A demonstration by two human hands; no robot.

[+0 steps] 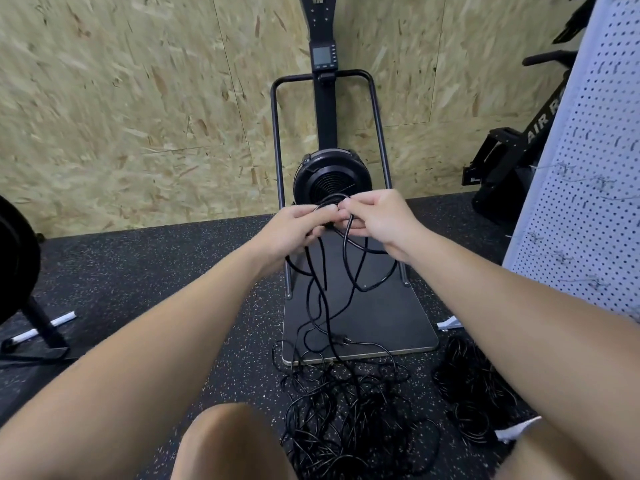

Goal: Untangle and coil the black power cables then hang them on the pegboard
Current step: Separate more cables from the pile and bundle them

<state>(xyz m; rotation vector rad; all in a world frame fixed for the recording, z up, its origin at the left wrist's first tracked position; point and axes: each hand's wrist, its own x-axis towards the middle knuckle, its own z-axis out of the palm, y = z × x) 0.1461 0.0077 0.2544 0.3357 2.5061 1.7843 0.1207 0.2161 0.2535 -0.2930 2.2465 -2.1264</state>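
Note:
My left hand [294, 228] and my right hand [377, 218] meet at chest height, both gripping a black power cable [346, 258] whose loops hang down between them. Its strands trail to a tangled heap of black cables [346, 410] on the floor between my knees. A second black bundle [471, 386] lies to the right of the heap. The white pegboard [585, 202], fitted with several metal hooks, stands at the right edge.
A black exercise machine with a fan wheel [330, 178] and a flat base plate [374, 317] stands straight ahead against the chipboard wall. Another black machine [512, 161] sits behind the pegboard. A black stand [38, 327] is on the left. The floor is speckled rubber.

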